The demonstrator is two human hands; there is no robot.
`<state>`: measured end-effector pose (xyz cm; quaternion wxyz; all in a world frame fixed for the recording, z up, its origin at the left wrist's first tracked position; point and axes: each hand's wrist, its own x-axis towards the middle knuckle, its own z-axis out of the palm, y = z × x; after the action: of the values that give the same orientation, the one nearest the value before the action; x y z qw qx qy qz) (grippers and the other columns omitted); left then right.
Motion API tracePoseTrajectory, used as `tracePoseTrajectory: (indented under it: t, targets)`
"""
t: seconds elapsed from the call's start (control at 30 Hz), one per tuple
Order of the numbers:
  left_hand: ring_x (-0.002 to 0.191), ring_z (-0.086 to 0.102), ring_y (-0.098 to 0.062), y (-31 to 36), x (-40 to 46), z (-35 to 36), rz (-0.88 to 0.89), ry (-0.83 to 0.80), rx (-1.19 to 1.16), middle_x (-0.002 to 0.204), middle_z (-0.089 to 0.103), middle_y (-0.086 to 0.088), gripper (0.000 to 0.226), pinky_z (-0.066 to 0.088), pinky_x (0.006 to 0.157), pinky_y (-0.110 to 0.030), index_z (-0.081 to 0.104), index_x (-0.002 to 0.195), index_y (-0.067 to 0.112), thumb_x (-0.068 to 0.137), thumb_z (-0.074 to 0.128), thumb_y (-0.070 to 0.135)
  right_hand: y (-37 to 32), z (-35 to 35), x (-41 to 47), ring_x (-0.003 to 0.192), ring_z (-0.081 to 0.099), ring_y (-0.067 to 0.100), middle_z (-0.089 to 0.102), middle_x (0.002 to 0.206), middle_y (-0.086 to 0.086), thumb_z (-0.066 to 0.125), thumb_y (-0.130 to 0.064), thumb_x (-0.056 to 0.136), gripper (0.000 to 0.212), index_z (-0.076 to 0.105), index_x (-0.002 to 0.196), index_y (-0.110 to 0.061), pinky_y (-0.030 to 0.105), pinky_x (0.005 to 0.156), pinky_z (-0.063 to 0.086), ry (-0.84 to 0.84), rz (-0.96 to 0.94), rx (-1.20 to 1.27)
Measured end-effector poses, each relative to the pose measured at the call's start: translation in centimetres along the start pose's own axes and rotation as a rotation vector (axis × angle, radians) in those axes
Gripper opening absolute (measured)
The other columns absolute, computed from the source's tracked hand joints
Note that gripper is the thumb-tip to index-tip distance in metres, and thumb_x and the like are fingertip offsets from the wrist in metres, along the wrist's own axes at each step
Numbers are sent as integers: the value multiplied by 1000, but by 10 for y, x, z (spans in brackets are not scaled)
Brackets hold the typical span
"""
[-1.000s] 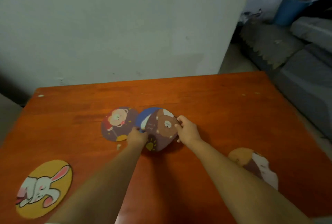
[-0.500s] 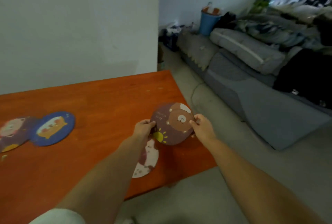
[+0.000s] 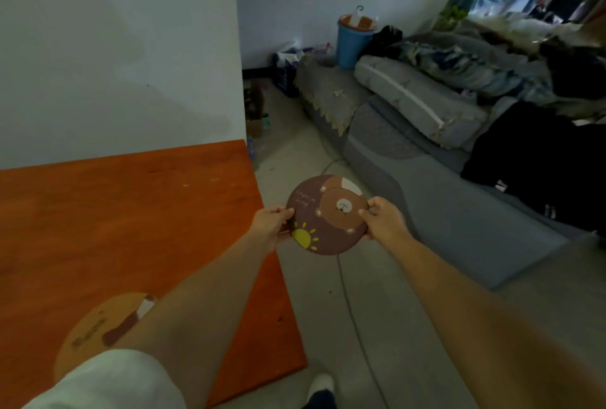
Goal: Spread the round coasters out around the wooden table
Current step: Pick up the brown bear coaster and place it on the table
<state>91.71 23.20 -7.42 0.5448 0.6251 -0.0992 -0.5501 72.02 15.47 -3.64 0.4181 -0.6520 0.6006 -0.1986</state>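
Both hands are pinching the brown bear coaster by its rim: left hand on the left edge, right hand on the right, fingers closed on it. It's held in the air past the wooden table edge, over the floor. A tan coaster lies on the table, half hidden behind the left forearm, its picture hard to read.

Brown bear coaster held off table.
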Motion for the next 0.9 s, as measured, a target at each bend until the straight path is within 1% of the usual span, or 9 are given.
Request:
tracePoseTrajectory:
  t: [0.1, 0.23, 0.37, 0.43, 0.5, 0.57, 0.63, 0.8, 0.9]
  targets:
    - [65, 56, -17, 16, 30, 28, -25, 26, -60, 74, 58, -6, 26, 49, 61, -30, 51, 69, 13, 92, 55, 3, -13, -20, 44, 71, 60, 23, 58, 91, 14, 55, -11, 94, 6, 51, 90, -8, 18, 38, 50, -38, -9, -36]
    - [65, 58, -16, 39, 59, 56, -13, 90, -124, 75, 59, -5, 24, 52, 58, -27, 53, 70, 13, 93, 54, 4, -29, -38, 106, 56, 55, 14, 57, 88, 12, 55, -11, 94, 7, 51, 89, -8, 12, 33, 47, -105, -58, -77]
    - [66, 59, -18, 53, 75, 47, 25, 217, -205, 75, 61, -6, 25, 52, 58, -29, 56, 69, 11, 92, 55, 3, -46, -14, 165, 57, 54, 10, 56, 84, 11, 54, -11, 93, 7, 51, 88, -8, 15, 34, 48, -255, -138, -138]
    - [65, 59, -18, 54, 76, 30, 41, 316, -233, 73, 62, -6, 24, 54, 52, -28, 57, 70, 11, 92, 55, 3, -59, 15, 189, 59, 56, 17, 58, 84, 13, 55, -11, 93, 8, 51, 86, -9, 20, 39, 51, -356, -202, -184]
    - [63, 57, -18, 48, 70, 8, 60, 436, -250, 71, 60, -8, 26, 54, 46, -26, 57, 67, 11, 92, 55, 2, -74, 51, 203, 67, 59, 24, 59, 85, 13, 55, -14, 93, 9, 50, 86, -10, 33, 52, 56, -483, -281, -250]
    - [65, 55, -22, 36, 59, -13, 56, 568, -269, 74, 58, -12, 28, 52, 54, -31, 56, 65, 10, 92, 55, 2, -87, 85, 205, 75, 61, 28, 59, 86, 9, 56, -17, 93, 8, 51, 87, -12, 47, 68, 60, -610, -368, -325]
    - [69, 55, -25, 20, 44, -28, 31, 702, -300, 77, 56, -14, 28, 50, 58, -33, 55, 65, 10, 92, 56, 4, -97, 114, 198, 84, 64, 33, 59, 86, 7, 57, -19, 92, 8, 52, 87, -15, 53, 80, 58, -730, -467, -386]
    - [61, 51, -19, -16, 13, -50, -35, 993, -419, 67, 52, -11, 24, 48, 56, -30, 55, 67, 11, 90, 59, 6, -111, 171, 170, 93, 63, 35, 56, 82, 4, 58, -19, 90, 10, 56, 93, -9, 55, 84, 55, -965, -618, -448]
    - [75, 53, -28, -33, 5, -63, -83, 1122, -405, 76, 52, -15, 13, 52, 72, -38, 53, 81, 6, 91, 60, 10, -116, 205, 154, 87, 63, 32, 49, 70, -5, 58, -18, 90, 8, 52, 87, -14, 54, 82, 57, -1072, -711, -497]
